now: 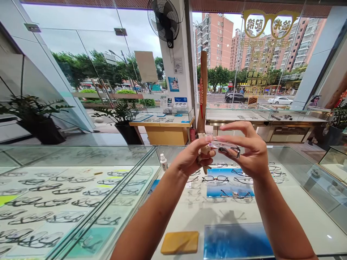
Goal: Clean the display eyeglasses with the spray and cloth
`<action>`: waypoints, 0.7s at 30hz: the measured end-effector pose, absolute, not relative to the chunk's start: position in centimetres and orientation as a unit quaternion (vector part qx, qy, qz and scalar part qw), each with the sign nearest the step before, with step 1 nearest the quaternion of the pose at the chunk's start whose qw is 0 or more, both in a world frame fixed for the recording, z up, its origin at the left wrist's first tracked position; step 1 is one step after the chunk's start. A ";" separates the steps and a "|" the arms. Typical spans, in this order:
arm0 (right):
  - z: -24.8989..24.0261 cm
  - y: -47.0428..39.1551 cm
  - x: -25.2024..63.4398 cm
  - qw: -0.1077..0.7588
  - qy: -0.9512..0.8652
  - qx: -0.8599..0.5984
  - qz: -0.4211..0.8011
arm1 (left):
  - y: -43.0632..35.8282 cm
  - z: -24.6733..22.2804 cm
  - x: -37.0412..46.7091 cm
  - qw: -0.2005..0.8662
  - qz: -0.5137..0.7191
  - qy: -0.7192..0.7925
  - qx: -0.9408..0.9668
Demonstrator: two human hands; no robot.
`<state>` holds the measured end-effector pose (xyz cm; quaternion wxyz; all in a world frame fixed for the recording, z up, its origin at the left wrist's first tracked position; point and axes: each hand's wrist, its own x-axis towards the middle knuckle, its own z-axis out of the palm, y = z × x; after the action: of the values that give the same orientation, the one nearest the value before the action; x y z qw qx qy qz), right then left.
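Beyond the yellow-brown rectangular block (180,242), clear-lensed eyeglasses (227,146) are grasped by the fingers (238,140) of the left hand (193,155) and right hand (252,151).

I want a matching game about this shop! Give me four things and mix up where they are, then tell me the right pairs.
Things:
1. Fan
2. Bottle
3. Clear glasses
4. White car

Places:
A. In the right hand
B. Outside, beyond the window
C. High on the pillar
D. On the counter

Right pairs: 1-C, 2-D, 3-A, 4-B
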<state>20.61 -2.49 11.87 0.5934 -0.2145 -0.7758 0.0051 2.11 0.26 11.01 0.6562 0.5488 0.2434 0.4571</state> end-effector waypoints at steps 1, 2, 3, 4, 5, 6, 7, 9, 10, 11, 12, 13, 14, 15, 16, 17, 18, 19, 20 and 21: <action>11.9 -2.5 20.6 0.598 -0.773 -0.212 0.000 | 0.2 11.1 2.2 0.663 0.454 0.242 0.544; 11.8 -2.4 20.5 0.603 -0.770 -0.209 -0.003 | 0.2 11.1 2.2 0.668 0.451 0.241 0.541; 11.8 -2.4 20.5 0.606 -0.768 -0.206 -0.003 | 0.2 11.1 2.3 0.673 0.445 0.242 0.540; 11.8 -2.4 20.4 0.608 -0.767 -0.205 0.000 | 0.2 11.1 2.3 0.677 0.435 0.244 0.541; 11.8 -2.3 20.4 0.609 -0.766 -0.206 0.007 | 0.2 11.1 2.3 0.680 0.422 0.247 0.547; 11.7 -2.4 20.4 0.609 -0.765 -0.209 0.016 | 0.2 11.1 2.3 0.681 0.406 0.251 0.556; 11.7 -2.4 20.4 0.609 -0.763 -0.215 0.025 | 0.4 11.0 2.3 0.677 0.392 0.257 0.567; 11.9 -2.5 20.6 0.607 -0.760 -0.229 0.038 | 0.8 10.9 2.2 0.651 0.385 0.278 0.593; 12.0 -2.6 20.8 0.603 -0.761 -0.238 0.040 | 1.1 10.8 2.0 0.622 0.397 0.298 0.606; 12.2 -2.6 21.1 0.595 -0.764 -0.249 0.038 | 1.4 10.7 1.9 0.578 0.420 0.324 0.620; 12.4 -2.5 21.4 0.583 -0.769 -0.260 0.032 | 1.8 10.6 1.6 0.517 0.451 0.357 0.634; 12.5 -2.3 21.6 0.568 -0.776 -0.273 0.023 | 2.2 10.4 1.3 0.440 0.481 0.397 0.646; 12.6 -1.9 21.9 0.551 -0.784 -0.286 0.013 | 2.5 10.0 0.9 0.353 0.506 0.439 0.653; 12.4 -1.4 22.1 0.533 -0.791 -0.299 0.001 | 2.9 9.6 0.5 0.268 0.516 0.480 0.657; 12.0 -0.8 22.2 0.515 -0.797 -0.315 -0.010 | 3.1 8.9 0.0 0.202 0.509 0.517 0.657; 11.3 -0.1 22.3 0.494 -0.803 -0.334 -0.019 | 3.4 8.1 -0.6 0.159 0.491 0.548 0.658; 10.4 0.7 22.3 0.467 -0.809 -0.357 -0.027 | 3.5 7.2 -1.2 0.139 0.466 0.570 0.663; 9.3 1.5 22.2 0.435 -0.814 -0.385 -0.032 | 3.6 6.1 -1.8 0.128 0.442 0.583 0.670; 8.0 2.2 22.0 0.396 -0.818 -0.416 -0.034 | 3.7 5.0 -2.5 0.120 0.422 0.594 0.674; 6.6 2.9 21.8 0.355 -0.822 -0.445 -0.035 | 3.8 3.8 -3.0 0.112 0.407 0.606 0.674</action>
<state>21.80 2.90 6.63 0.3546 -0.4448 -0.8217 -0.0348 -3.04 3.81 3.84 0.1117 0.6745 0.6056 0.4071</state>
